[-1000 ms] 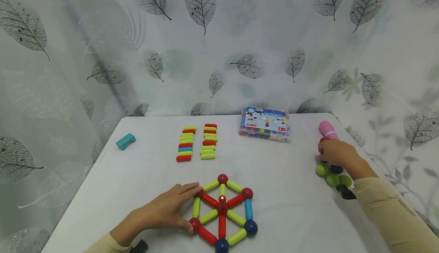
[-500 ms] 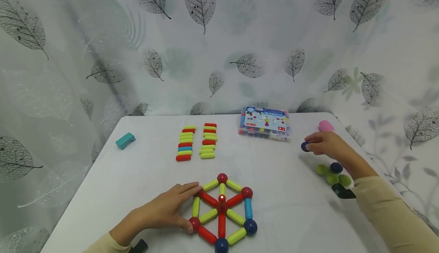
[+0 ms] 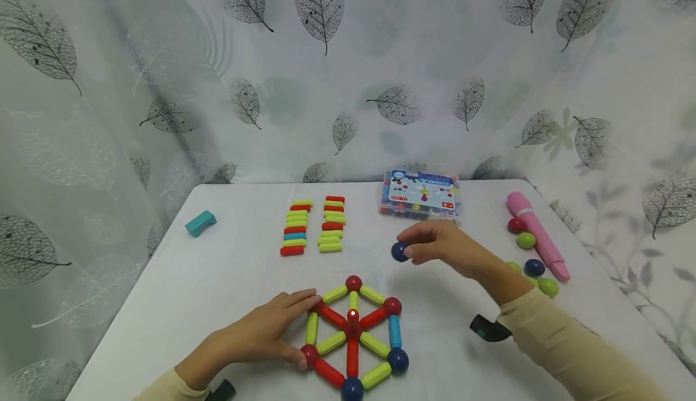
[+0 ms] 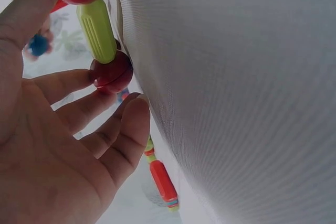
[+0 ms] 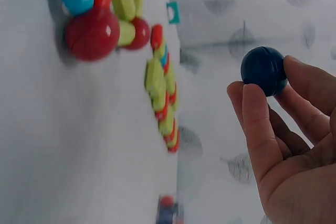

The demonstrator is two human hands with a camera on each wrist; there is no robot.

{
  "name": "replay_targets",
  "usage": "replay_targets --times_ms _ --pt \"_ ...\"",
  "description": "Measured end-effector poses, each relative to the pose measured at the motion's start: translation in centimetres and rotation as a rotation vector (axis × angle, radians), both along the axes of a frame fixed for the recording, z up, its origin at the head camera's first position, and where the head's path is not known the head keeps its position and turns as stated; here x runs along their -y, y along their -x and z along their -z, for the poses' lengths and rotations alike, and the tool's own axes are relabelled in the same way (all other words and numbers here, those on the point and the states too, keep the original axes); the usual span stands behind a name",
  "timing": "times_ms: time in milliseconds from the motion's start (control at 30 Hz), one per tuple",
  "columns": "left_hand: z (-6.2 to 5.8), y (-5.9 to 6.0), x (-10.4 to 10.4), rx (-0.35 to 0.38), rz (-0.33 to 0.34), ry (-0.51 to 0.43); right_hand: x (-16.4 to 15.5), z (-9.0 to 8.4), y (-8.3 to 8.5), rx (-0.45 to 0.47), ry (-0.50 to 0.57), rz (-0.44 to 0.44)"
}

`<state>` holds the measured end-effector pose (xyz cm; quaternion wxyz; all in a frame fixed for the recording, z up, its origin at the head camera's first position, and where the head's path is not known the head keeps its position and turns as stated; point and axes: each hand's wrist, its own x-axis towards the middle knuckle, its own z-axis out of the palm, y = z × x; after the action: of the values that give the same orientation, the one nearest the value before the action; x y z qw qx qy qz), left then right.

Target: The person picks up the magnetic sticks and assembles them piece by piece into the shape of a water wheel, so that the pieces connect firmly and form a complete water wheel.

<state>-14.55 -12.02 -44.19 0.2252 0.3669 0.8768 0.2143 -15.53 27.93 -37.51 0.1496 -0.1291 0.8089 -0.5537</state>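
My right hand (image 3: pixel 454 250) pinches a dark blue ball (image 3: pixel 399 252) between thumb and fingertips, above the table and beyond the wheel-shaped frame. The right wrist view shows this ball (image 5: pixel 264 71) at the fingertips. The frame, made of magnetic rods and balls, lies near the table's front, with a red hub ball (image 3: pixel 353 328) and a short red rod (image 3: pixel 352 314) pointing up from it. My left hand (image 3: pixel 266 331) rests at its left side, thumb at the lower-left red ball (image 3: pixel 310 356). In the left wrist view its fingers touch another red ball (image 4: pixel 113 73), joined by a yellow-green rod (image 4: pixel 97 31).
Two columns of rods (image 3: pixel 295 232) lie behind the frame. A clear plastic case (image 3: pixel 421 192) stands at the back edge. At the right are a pink stick-shaped object (image 3: pixel 544 244) and loose balls, including a red one (image 3: pixel 516 226). A teal block (image 3: pixel 200 223) sits at the left.
My right hand has picked up the dark blue ball from the group at the right and carried it left toward the frame. The left hand and the frame stay in place.
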Motion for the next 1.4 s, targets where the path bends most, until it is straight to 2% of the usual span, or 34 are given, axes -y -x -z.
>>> replay_targets --times_ms 200,367,633,933,1033,1100,1300,1400 --pt "0.0 0.0 0.0 0.004 0.004 -0.005 5.3 -0.6 -1.6 0.014 0.033 -0.179" --pt "0.0 0.0 0.0 0.002 0.002 -0.004 7.7 -0.3 -2.4 0.021 -0.012 -0.287" --pt "-0.1 0.1 0.1 0.01 0.003 -0.007 8.9 0.2 -3.1 -0.019 -0.126 -0.303" --pt "-0.5 -0.1 0.1 0.012 0.001 -0.018 9.1 0.4 -2.7 -0.047 -0.152 -0.345" --pt "-0.5 -0.1 0.2 0.012 -0.003 -0.01 9.0 0.3 -1.7 -0.06 -0.159 -0.347" --pt "-0.5 -0.1 0.2 0.007 -0.005 -0.003 8.9 0.0 -0.3 -0.074 -0.177 -0.323" --pt "-0.4 -0.1 0.1 0.018 -0.021 0.002 9.7 0.4 6.3 -0.042 -0.211 -0.22" --pt "-0.3 -0.3 0.1 0.04 -0.031 -0.004 10.8 1.4 9.0 -0.064 -0.312 -0.192"
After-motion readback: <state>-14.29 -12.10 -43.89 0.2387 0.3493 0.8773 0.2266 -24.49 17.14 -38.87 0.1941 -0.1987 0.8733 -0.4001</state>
